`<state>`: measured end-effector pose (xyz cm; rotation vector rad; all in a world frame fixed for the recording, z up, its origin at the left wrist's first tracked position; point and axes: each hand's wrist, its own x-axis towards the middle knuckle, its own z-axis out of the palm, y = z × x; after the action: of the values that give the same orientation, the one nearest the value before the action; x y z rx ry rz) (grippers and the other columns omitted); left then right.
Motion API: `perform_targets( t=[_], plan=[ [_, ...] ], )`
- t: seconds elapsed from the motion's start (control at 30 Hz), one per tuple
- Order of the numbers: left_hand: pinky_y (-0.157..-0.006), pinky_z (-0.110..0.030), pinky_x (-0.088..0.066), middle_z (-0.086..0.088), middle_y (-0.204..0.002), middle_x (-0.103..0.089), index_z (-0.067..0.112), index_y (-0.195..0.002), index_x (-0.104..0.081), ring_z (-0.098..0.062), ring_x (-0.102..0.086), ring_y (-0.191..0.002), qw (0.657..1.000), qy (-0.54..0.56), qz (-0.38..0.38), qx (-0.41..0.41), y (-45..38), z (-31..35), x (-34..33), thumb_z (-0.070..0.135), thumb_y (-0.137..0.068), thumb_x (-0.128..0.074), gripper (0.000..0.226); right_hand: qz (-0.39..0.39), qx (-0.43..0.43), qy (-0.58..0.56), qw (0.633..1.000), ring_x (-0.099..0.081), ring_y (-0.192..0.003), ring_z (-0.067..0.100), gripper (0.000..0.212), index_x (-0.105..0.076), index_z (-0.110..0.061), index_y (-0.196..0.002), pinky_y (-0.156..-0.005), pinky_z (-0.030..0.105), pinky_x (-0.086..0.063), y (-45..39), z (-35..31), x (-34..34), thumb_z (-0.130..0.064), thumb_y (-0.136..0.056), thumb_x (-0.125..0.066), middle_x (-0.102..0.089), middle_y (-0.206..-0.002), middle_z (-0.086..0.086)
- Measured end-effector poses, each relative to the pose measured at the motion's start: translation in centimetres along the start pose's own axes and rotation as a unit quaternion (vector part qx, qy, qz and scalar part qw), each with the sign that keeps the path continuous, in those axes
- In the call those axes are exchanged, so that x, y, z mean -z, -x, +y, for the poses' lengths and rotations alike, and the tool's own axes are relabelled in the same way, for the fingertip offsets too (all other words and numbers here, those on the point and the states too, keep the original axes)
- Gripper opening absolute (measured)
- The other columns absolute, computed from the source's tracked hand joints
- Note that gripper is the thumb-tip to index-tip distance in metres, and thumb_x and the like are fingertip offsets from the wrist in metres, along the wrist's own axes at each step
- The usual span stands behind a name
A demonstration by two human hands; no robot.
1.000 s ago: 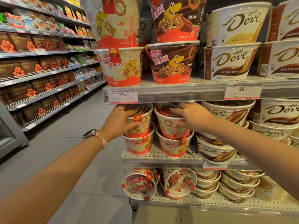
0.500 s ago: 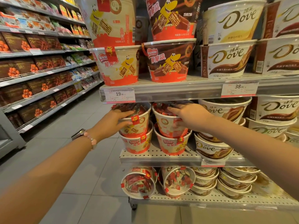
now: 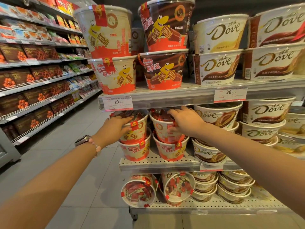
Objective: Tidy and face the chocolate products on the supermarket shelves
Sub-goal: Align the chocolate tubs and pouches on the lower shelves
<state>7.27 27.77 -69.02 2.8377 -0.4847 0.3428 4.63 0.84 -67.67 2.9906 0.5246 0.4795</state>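
Observation:
On the middle shelf (image 3: 158,164) stand two stacks of cream-and-red wafer chocolate tubs. My left hand (image 3: 116,127) grips the side and rim of the upper left tub (image 3: 137,131), thumb below, fingers over the lid. My right hand (image 3: 185,121) holds the upper right tub (image 3: 165,131), fingers spread over its clear lid and thumb against its side. Each upper tub sits on a lower tub (image 3: 136,150) of the same kind. White and brown Dove tubs (image 3: 217,116) stand just right of my right hand.
The shelf above (image 3: 181,95) carries larger wafer tubs (image 3: 115,76) and Dove tubs, with price tags on its edge. The bottom shelf (image 3: 198,207) has two wafer tubs tipped on their sides. A long aisle shelf (image 3: 41,83) of boxed chocolates runs along the left, with grey floor tiles between.
Both hands stay on the same two upper tubs. My right hand's fingers have spread further over the lid, and my view has shifted slightly downward and closer.

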Motion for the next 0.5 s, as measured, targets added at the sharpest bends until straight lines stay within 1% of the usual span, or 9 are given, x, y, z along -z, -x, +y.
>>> perform_targets(
  t=[0.07,0.13,0.23,0.3,0.33,0.4,0.43,0.47,0.5],
  plan=[
    [-0.105,-0.039,-0.038,-0.007,-0.141,-0.043,0.019,-0.136,-0.045,-0.026,-0.041,-0.128,1.0,0.024,-0.005,-0.005,0.0,0.2,0.4,0.031,-0.091,-0.055,0.048,0.001,0.001,-0.033,0.999,-0.045,-0.122,0.028,0.06,-0.039,-0.017,-0.133,-0.097,0.04,-0.041,0.2,0.2,0.2,-0.04,-0.083,-0.063,-0.053,-0.131,0.011],
    [-0.105,-0.036,-0.036,-0.006,-0.146,-0.037,0.017,-0.135,-0.047,-0.026,-0.039,-0.13,0.999,0.034,-0.008,-0.013,-0.1,0.3,0.7,0.028,-0.09,-0.057,0.048,-0.015,0.006,-0.07,0.997,-0.05,-0.117,0.029,0.055,-0.038,-0.016,-0.131,-0.093,0.038,-0.046,0.5,0.7,0.0,-0.028,-0.084,-0.064,-0.054,-0.128,0.013],
    [-0.102,-0.035,-0.037,-0.006,-0.144,-0.04,0.015,-0.134,-0.048,-0.025,-0.041,-0.129,0.999,0.032,-0.006,-0.017,0.0,0.4,0.9,0.025,-0.089,-0.059,0.047,-0.036,0.026,-0.106,0.993,-0.052,-0.117,0.027,0.051,-0.036,-0.014,-0.131,-0.091,0.035,-0.047,1.1,1.2,0.0,-0.015,-0.085,-0.06,-0.053,-0.13,0.011],
    [-0.101,-0.033,-0.038,-0.005,-0.142,-0.044,0.014,-0.133,-0.049,-0.025,-0.043,-0.127,0.999,0.034,-0.007,-0.02,0.1,0.3,1.1,0.023,-0.089,-0.059,0.046,-0.047,0.028,-0.098,0.994,-0.053,-0.115,0.025,0.046,-0.038,-0.013,-0.127,-0.085,0.031,-0.046,1.4,1.1,0.5,-0.014,-0.086,-0.059,-0.054,-0.128,0.01],
    [-0.1,-0.033,-0.039,-0.005,-0.141,-0.045,0.013,-0.133,-0.05,-0.025,-0.044,-0.126,0.999,0.034,-0.009,-0.021,0.2,0.2,1.1,0.022,-0.089,-0.06,0.046,-0.052,0.023,-0.08,0.995,-0.055,-0.111,0.025,0.045,-0.038,-0.013,-0.124,-0.079,0.029,-0.045,1.4,0.8,0.8,-0.017,-0.084,-0.06,-0.056,-0.124,0.009],
    [-0.1,-0.033,-0.039,-0.006,-0.141,-0.045,0.013,-0.133,-0.05,-0.025,-0.044,-0.126,0.999,0.03,-0.009,-0.021,0.2,0.0,1.1,0.022,-0.088,-0.06,0.047,-0.049,0.006,-0.032,0.998,-0.057,-0.104,0.026,0.052,-0.04,-0.011,-0.118,-0.071,0.031,-0.042,1.1,-0.3,1.5,-0.037,-0.08,-0.064,-0.059,-0.115,0.008],
    [-0.101,-0.034,-0.039,-0.006,-0.141,-0.045,0.013,-0.133,-0.05,-0.025,-0.044,-0.126,0.999,0.027,-0.008,-0.02,0.2,-0.1,1.0,0.023,-0.088,-0.06,0.047,-0.038,-0.009,-0.014,0.999,-0.058,-0.102,0.027,0.061,-0.039,-0.01,-0.118,-0.071,0.033,-0.042,0.7,-1.1,1.6,-0.049,-0.077,-0.062,-0.06,-0.113,0.009],
    [-0.102,-0.035,-0.039,-0.007,-0.141,-0.044,0.013,-0.133,-0.049,-0.026,-0.043,-0.127,1.0,0.025,-0.008,-0.018,0.2,0.0,1.0,0.023,-0.088,-0.06,0.047,-0.025,-0.024,-0.005,0.999,-0.058,-0.104,0.029,0.07,-0.038,-0.01,-0.122,-0.074,0.035,-0.044,0.3,-1.8,1.3,-0.057,-0.076,-0.06,-0.059,-0.115,0.01],
    [-0.102,-0.035,-0.039,-0.007,-0.141,-0.044,0.013,-0.134,-0.049,-0.026,-0.043,-0.127,1.0,0.023,-0.008,-0.018,0.2,0.0,1.0,0.023,-0.089,-0.06,0.047,-0.01,-0.032,0.002,0.999,-0.055,-0.109,0.031,0.076,-0.034,-0.011,-0.129,-0.081,0.038,-0.045,-0.1,-2.5,0.8,-0.061,-0.076,-0.057,-0.056,-0.121,0.012]
  ],
)
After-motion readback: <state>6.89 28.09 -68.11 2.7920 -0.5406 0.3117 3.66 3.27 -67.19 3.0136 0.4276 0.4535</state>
